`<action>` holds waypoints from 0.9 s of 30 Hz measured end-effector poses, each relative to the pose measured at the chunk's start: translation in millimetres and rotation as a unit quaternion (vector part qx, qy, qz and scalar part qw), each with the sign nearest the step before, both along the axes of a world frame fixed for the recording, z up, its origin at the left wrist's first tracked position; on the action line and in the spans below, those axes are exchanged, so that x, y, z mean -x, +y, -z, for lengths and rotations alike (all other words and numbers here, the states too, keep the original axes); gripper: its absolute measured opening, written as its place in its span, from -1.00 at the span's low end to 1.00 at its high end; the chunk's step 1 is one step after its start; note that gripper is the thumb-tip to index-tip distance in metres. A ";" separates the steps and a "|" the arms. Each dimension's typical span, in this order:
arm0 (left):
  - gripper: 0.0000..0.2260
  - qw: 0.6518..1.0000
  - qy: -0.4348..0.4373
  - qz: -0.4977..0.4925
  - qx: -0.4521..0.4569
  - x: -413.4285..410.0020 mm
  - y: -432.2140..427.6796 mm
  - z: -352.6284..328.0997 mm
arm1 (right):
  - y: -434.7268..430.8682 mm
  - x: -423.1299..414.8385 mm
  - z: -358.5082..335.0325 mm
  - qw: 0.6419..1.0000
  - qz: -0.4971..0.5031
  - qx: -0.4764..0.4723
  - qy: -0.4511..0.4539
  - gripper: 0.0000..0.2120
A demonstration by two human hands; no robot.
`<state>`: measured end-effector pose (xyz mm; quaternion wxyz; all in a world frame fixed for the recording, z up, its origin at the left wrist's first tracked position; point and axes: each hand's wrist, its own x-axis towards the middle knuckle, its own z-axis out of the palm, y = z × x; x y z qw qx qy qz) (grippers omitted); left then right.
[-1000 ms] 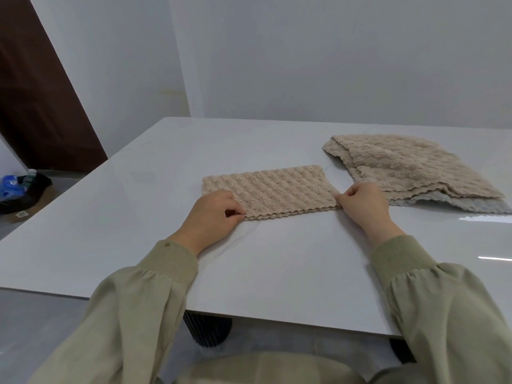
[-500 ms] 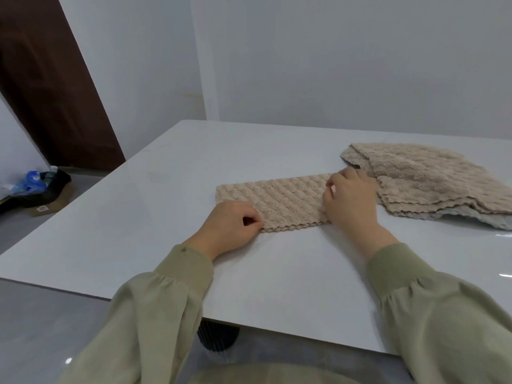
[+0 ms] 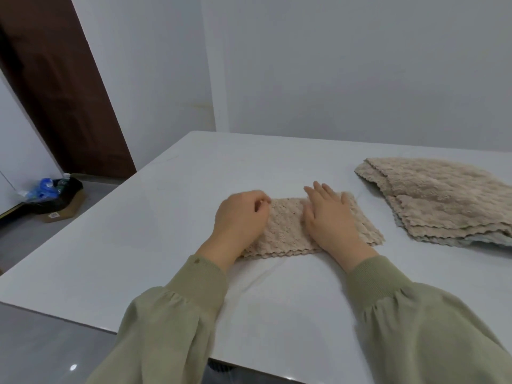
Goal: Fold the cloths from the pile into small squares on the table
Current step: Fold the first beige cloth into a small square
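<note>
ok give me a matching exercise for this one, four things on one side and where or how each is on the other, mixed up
1 left hand
2 right hand
3 pile of cloths
4 cardboard box

a on the floor, left of the table
b flat on the folded cloth, fingers straight
c on the table's right side
d fingers curled at the cloth's left end

Pairs: 1-d, 2-b, 3-c, 4-a

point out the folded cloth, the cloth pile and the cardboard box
beige textured folded cloth point(image 3: 285, 231): head view, bare middle strip.
pile of beige cloths point(image 3: 443, 200): head view, top cloth's centre.
brown cardboard box point(image 3: 66, 210): head view, front side.
</note>
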<state>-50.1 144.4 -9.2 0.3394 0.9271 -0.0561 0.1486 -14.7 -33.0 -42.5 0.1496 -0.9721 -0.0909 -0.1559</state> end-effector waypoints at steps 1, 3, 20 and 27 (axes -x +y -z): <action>-0.73 1.000 -0.006 -0.004 -0.021 -8.0 -5.4 -3.0 | -2.2 -0.8 -1.2 1.000 0.006 0.001 -0.016 -0.55; -0.64 0.994 0.016 0.015 -0.109 -25.6 -18.5 0.2 | -6.4 -2.6 -0.5 1.000 0.005 0.018 -0.001 -0.55; -0.49 0.948 0.171 -0.010 -0.269 -31.7 21.5 43.7 | -47.5 -12.2 7.2 0.975 0.102 0.070 0.183 -0.47; -0.50 0.949 0.164 -0.015 -0.269 -30.8 22.8 45.1 | 20.8 1.3 -10.0 0.998 -0.052 0.047 0.003 -0.52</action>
